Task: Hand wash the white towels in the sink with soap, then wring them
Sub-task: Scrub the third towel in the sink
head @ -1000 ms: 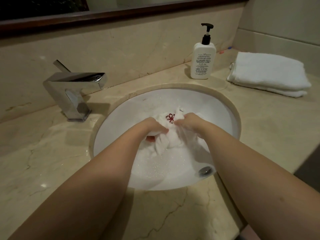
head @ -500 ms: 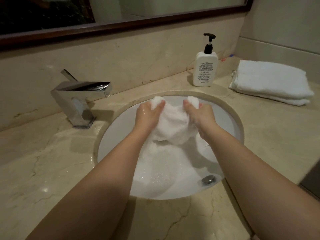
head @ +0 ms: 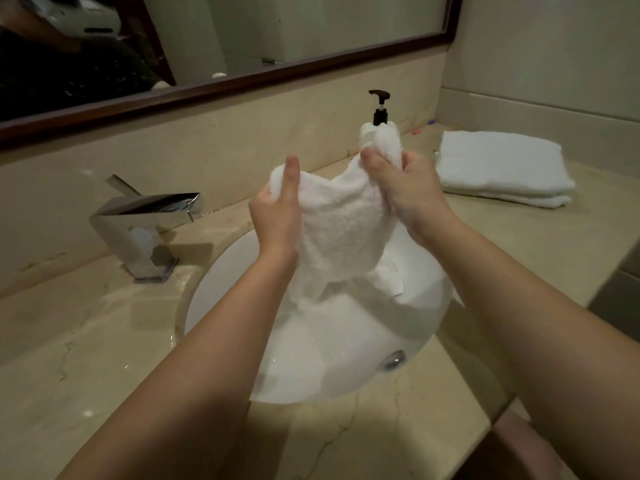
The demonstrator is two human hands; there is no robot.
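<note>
**Operator:** Nearest to me, both forearms enter from the bottom edge, cut off above the elbows. Below them is the marble countertop point(head: 86, 341) and the white sink point(head: 207, 289), with foamy water in the basin. The overflow fitting point(head: 394, 359) shows at the near right wall; the basin floor is hidden under foam.

**Checker:** Where is the task item?

**Operator:** The wet white towel point(head: 343, 230) hangs above the basin, long axis roughly vertical, top edge spread left to right between my hands and the lower end trailing into the foam. My left hand point(head: 277, 216) pinches the top left corner with the thumb laid over the front; its fingers are behind the cloth, so I cannot tell their spread. My right hand point(head: 405, 188) grips the top right corner, fingers curled around a bunched fold.

**Checker:** And beyond?

**Operator:** The chrome faucet point(head: 145, 226) stands at left. The soap pump bottle point(head: 379, 112) is mostly hidden behind the raised corner. Folded white towels point(head: 502, 168) lie at right. The framed mirror point(head: 242, 36) is cut off at the top.
</note>
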